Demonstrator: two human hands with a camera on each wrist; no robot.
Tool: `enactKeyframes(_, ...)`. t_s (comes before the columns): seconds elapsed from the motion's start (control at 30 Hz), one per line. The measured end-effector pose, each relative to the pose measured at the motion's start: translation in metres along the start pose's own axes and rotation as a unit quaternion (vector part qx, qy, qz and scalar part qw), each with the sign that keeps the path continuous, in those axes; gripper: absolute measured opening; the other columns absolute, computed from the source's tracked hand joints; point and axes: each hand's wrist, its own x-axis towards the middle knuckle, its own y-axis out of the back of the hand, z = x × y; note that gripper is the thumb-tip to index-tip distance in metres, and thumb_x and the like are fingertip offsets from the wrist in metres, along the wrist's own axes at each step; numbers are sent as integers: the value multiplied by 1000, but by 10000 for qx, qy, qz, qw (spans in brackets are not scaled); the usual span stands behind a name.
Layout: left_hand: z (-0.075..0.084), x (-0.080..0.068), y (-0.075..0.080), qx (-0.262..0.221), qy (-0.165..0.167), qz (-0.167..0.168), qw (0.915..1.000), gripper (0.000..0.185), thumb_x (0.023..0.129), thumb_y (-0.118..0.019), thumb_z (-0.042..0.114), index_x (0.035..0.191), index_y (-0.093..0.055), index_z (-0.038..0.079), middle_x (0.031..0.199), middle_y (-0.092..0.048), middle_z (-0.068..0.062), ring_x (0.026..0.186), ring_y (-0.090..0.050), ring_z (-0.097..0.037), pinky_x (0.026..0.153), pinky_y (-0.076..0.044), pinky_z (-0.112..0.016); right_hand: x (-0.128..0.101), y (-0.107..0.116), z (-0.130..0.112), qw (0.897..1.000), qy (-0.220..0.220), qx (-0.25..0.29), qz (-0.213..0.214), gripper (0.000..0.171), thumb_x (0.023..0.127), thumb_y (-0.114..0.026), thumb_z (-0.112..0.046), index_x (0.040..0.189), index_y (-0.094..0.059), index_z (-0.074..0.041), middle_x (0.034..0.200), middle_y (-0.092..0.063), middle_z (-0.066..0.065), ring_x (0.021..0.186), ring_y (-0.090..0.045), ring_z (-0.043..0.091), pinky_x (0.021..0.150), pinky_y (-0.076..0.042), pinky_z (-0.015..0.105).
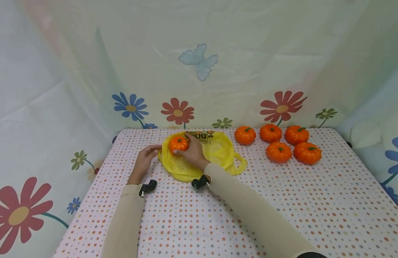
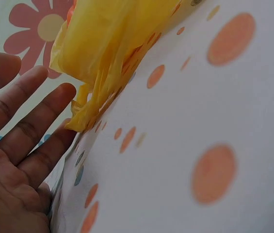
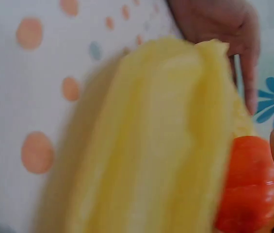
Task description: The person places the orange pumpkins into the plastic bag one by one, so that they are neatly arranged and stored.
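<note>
A small orange toy pumpkin [image 1: 178, 144] with a green stem is over the left part of a yellow plastic bag [image 1: 181, 170], whose mouth is spread open on the table. My right hand [image 1: 195, 152] reaches in over the bag and holds the pumpkin between thumb and fingers. In the right wrist view the bag's wall hides part of the pumpkin [image 3: 248, 182]. At the bag's left edge is my left hand [image 1: 143, 161]. Seen from the left wrist, that hand [image 2: 15, 145] has extended fingers close against a bag handle [image 2: 86, 114]; nothing is gripped.
Several more toy pumpkins stand at the back right, including one [image 1: 245, 135] nearest the bag and one [image 1: 307, 153] farthest right. The bag's other handle [image 1: 241, 165] lies toward them. A dotted cloth covers the table [image 1: 186, 222], and a flowered curtain [image 1: 237, 79] hangs behind it.
</note>
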Motion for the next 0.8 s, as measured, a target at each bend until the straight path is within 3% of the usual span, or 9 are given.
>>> enactKeyframes(0.17, 1, 1, -5, -58, 58, -56, 10000, 33, 102, -50, 21, 131, -59, 8, 138, -58, -11, 135, -49, -27, 117, -36, -47, -17, 31, -11, 9995, 38, 159, -286, 77, 84, -78, -26, 150, -39, -15, 153, -40, 12, 136, -43, 34, 112, -41, 47)
enactKeyframes(0.27, 1, 1, -9, -111, 104, -76, 9999, 33, 102, -50, 21, 131, -59, 8, 138, -59, -11, 135, -48, -26, 117, -35, -47, -38, 62, -14, 9989, 215, 249, -327, 72, 87, -76, -28, 149, -41, -17, 151, -43, 12, 119, -53, 32, 94, -52, 39)
enactKeyframes(0.33, 0, 0, -9, -72, 131, -63, 9999, 32, 102, -49, 21, 130, -60, 10, 137, -59, -10, 135, -48, -26, 117, -35, -47, -55, 86, -12, 9984, 373, 402, -168, 69, 87, -75, -27, 148, -43, -19, 148, -47, 13, 105, -55, 31, 80, -53, 35)
enactKeyframes(0.4, 0, -1, -8, -4, 141, -43, 9999, 32, 102, -49, 20, 130, -60, 10, 136, -59, -10, 135, -48, -26, 117, -35, -47, -71, 112, -5, 9975, 564, 392, 143, 67, 87, -75, -26, 146, -46, -18, 146, -50, 12, 98, -55, 29, 74, -51, 30)
enactKeyframes(0.53, 1, -5, -3, 95, 106, 23, 9999, 31, 102, -48, 20, 130, -60, 11, 136, -60, -9, 136, -48, -26, 117, -35, -48, -97, 161, 16, 9923, 537, 176, 1104, 64, 87, -76, -20, 144, -48, -15, 145, -51, 9, 100, -54, 28, 75, -48, 24)
enactKeyframes(0.67, 2, -7, 0, 125, 68, 24, 9999, 32, 103, -48, 20, 130, -60, 10, 137, -59, -11, 136, -47, -27, 117, -35, -48, -116, 204, 41, 9770, -70, -259, 2116, 64, 88, -73, -17, 145, -44, -11, 147, -48, 11, 111, -51, 30, 77, -43, 16)
enactKeyframes(0.8, 3, -8, -1, 154, 190, 11, 9997, 33, 103, -47, 20, 132, -59, 9, 139, -58, -11, 137, -46, -27, 117, -34, -49, -126, 240, 62, 9637, -665, -462, 2546, 71, 90, -71, -21, 150, -35, -10, 152, -35, 17, 123, -44, 38, 87, -48, 29)
